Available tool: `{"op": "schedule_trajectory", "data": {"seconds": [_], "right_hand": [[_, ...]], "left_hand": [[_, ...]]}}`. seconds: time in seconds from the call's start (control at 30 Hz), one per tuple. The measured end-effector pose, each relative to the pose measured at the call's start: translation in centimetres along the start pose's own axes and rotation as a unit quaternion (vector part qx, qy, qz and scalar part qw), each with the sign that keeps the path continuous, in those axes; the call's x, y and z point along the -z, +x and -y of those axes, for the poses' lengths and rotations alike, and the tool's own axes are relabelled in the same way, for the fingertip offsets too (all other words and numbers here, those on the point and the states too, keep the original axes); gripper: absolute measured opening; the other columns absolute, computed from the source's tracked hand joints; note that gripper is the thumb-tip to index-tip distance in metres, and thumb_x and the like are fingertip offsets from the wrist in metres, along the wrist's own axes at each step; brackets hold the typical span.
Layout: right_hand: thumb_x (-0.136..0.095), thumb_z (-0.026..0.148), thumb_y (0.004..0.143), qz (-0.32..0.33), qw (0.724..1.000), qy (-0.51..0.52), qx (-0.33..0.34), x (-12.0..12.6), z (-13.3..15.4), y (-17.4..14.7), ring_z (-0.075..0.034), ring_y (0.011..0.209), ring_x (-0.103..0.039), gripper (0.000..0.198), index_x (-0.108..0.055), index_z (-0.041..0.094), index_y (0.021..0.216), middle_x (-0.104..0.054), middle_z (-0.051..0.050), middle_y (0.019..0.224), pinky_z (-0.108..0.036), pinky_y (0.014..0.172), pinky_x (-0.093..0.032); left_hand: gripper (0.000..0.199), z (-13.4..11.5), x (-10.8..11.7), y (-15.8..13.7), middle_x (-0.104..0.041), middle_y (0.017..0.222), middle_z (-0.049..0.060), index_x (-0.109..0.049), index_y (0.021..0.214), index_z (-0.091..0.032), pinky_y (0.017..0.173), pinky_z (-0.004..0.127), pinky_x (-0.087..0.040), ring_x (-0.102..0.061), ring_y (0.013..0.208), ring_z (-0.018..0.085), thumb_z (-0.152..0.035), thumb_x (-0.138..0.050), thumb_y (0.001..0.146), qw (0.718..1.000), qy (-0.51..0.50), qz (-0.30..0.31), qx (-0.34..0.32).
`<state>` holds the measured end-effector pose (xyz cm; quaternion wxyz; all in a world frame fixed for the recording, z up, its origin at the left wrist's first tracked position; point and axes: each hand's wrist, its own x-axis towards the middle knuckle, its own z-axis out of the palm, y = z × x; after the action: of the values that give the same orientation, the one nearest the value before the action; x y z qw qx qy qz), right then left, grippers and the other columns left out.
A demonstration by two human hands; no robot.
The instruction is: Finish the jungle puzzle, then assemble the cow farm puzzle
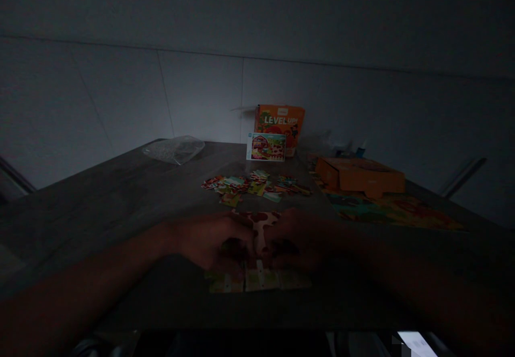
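Note:
Close to the table's front edge lies a small group of joined jigsaw puzzle pieces (261, 279), with a pale fence along the bottom. A puzzle piece with brown cow spots (263, 223) sits at its upper middle. My left hand (217, 236) grips the group from the left, fingers curled, fingertips at the spotted piece. From the right, my right hand (300, 236) does the same, its fingers bent and dim in the shadow. Both hands cover parts of the pieces. Beyond them is a loose pile of puzzle pieces (229, 184).
A picture card (265, 148) leans against an orange "LEVEL UP!" box (279, 118) near the wall. At the back left lies a clear plastic bag (175, 149). On the right, an orange box lid (358, 175) stands behind a colourful sheet (394, 209). The light is dim.

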<state>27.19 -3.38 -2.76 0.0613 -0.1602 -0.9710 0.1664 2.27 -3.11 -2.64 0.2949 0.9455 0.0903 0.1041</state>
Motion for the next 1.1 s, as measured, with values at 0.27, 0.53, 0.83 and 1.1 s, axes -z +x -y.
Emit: {"op": "schedule_trajectory", "data": {"seconds": [0.27, 0.53, 0.83, 1.1], "right_hand": [[-0.067, 0.031, 0.084, -0.022, 1.000, 0.021, 0.005, 0.13, 0.03, 0.00, -0.010, 0.058, -0.050, 0.014, -0.066, 0.017, 0.085, -0.061, 0.003, 0.068, -0.022, 0.059, -0.032], [-0.068, 0.030, 0.085, -0.013, 1.000, 0.026, 0.002, -0.11, -0.33, -0.12, -0.010, 0.059, -0.052, 0.013, -0.067, 0.018, 0.091, -0.063, 0.004, 0.069, -0.022, 0.059, -0.033], [-0.068, 0.032, 0.085, -0.011, 1.000, 0.021, -0.002, 0.06, -0.16, -0.09, -0.009, 0.060, -0.050, 0.015, -0.065, 0.018, 0.087, -0.061, 0.004, 0.069, -0.022, 0.060, -0.033], [-0.064, 0.029, 0.087, -0.014, 0.999, 0.036, 0.015, -0.05, -0.22, -0.04, -0.008, 0.059, -0.049, 0.012, -0.062, 0.018, 0.085, -0.057, 0.005, 0.068, -0.021, 0.060, -0.033]], "left_hand": [[0.021, -0.15, -0.11, -0.01, -0.067, 0.090, 0.004, -0.069, 0.099, -0.020, 0.069, 0.025, -0.049, -0.060, 0.075, 0.015, -0.025, -0.078, 0.081, 1.000, 0.010, -0.018, -0.001], [0.018, -0.32, -0.01, 0.11, -0.068, 0.097, 0.006, -0.071, 0.102, -0.019, 0.071, 0.024, -0.050, -0.060, 0.075, 0.014, -0.022, -0.074, 0.085, 1.000, 0.000, 0.006, 0.010], [0.016, -0.25, -0.11, 0.14, -0.070, 0.099, 0.008, -0.073, 0.101, -0.019, 0.080, 0.027, -0.051, -0.064, 0.090, 0.019, -0.023, -0.074, 0.085, 1.000, -0.018, -0.001, 0.000], [0.016, -0.10, -0.35, 0.16, -0.072, 0.097, 0.008, -0.075, 0.101, -0.019, 0.080, 0.029, -0.051, -0.065, 0.089, 0.019, -0.017, -0.073, 0.085, 1.000, -0.026, 0.004, -0.001]]}}
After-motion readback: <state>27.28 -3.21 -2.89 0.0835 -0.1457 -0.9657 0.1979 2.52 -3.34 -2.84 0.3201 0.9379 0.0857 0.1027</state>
